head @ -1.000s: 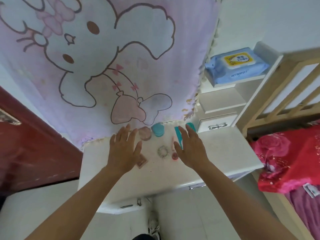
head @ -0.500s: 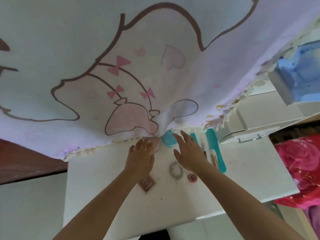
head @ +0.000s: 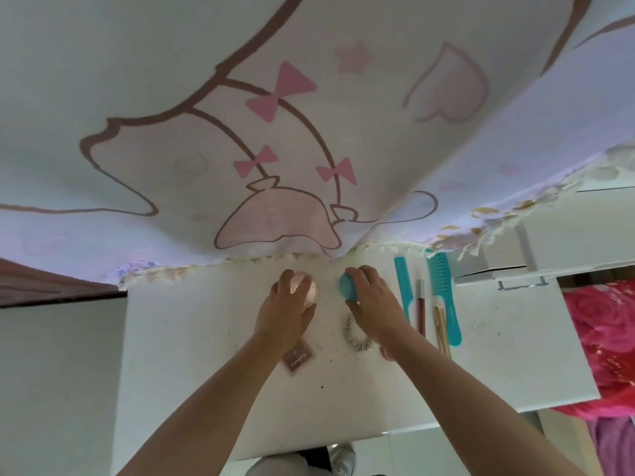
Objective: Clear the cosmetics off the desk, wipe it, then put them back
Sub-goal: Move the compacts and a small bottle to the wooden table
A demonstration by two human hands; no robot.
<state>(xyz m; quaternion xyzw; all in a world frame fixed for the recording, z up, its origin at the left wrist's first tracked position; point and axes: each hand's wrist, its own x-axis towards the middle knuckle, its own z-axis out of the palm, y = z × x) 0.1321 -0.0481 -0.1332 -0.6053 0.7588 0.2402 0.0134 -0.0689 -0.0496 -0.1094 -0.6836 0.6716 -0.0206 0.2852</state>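
At the back edge of the white desk (head: 192, 345), our left hand (head: 285, 312) curls its fingers over a round pink compact (head: 310, 291). Our right hand (head: 376, 304) clasps a teal compact (head: 347, 287), with a narrow teal comb (head: 402, 286) just beside it.

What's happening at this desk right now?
A person is starting to clear a white desk. The left hand grips a pink compact and the right hand grips a teal compact, both at the back edge under the curtain. A thin comb, a wide comb, a hair tie and a brown packet lie on the desk, so wiping has not begun.
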